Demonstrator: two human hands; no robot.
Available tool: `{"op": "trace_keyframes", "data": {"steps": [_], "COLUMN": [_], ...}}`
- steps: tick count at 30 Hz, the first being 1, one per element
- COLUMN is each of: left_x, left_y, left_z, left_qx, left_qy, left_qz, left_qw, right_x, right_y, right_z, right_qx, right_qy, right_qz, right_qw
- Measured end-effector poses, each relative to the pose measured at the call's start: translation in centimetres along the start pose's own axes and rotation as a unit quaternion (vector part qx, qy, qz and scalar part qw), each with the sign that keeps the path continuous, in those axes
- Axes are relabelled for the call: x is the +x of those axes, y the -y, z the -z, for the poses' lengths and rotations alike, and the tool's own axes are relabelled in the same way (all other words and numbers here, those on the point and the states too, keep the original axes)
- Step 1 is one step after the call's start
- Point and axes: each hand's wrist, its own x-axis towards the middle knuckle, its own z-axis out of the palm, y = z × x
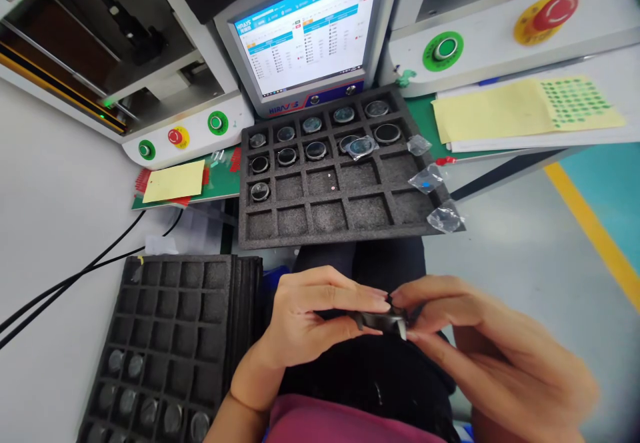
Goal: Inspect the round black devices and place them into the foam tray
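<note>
Over my lap, my left hand [325, 309] pinches a small dark watch case [383, 321], seen nearly edge-on, between thumb and fingers. From the other side, my right hand [465, 323] is closed at the same case, its fingertips at the right end. A small pale piece [402, 329] shows there beside the right fingertips; whether it is part of the case I cannot tell. Ahead lies a black foam tray [367, 219] with round watch cases [316, 150] in its back rows. One wrapped in clear film [361, 147] rests on another in its slot.
Crumpled clear film [445, 216] lies along the tray's right edge. Stacked foam trays [175, 263] stand at lower left, with cables [85, 271] beyond. A monitor [310, 36], a red stop button [556, 13] and yellow paper [487, 113] are at the back.
</note>
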Motion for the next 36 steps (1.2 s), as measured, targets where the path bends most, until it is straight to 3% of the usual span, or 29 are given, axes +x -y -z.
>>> {"op": "trace_keyframes", "data": {"steps": [13,24,30,36], "left_x": [0.5,0.8,0.5,0.6], "left_y": [0.2,0.3,0.7,1.1], "left_z": [0.0,0.5,0.0,0.3], "left_qx": [-0.002,0.005,0.032,0.019], "left_qy": [-0.004,0.026,-0.018,-0.001], "left_qz": [0.018,0.027,-0.011,0.022], "left_qw": [1.0,0.999,0.999,1.0], "right_x": [-0.6,1.1,-0.3,-0.7], "right_y": [-0.3,-0.8,-1.2,-1.3], "right_z": [-0.1,0.6,-0.7,-1.4], "right_qx": [-0.04,0.013,0.016,-0.04], "right_qy": [-0.037,0.039,-0.071,-0.079], "right_qz": [0.025,0.037,0.057,0.101], "right_qw": [0.998,0.998,0.996,0.991]}}
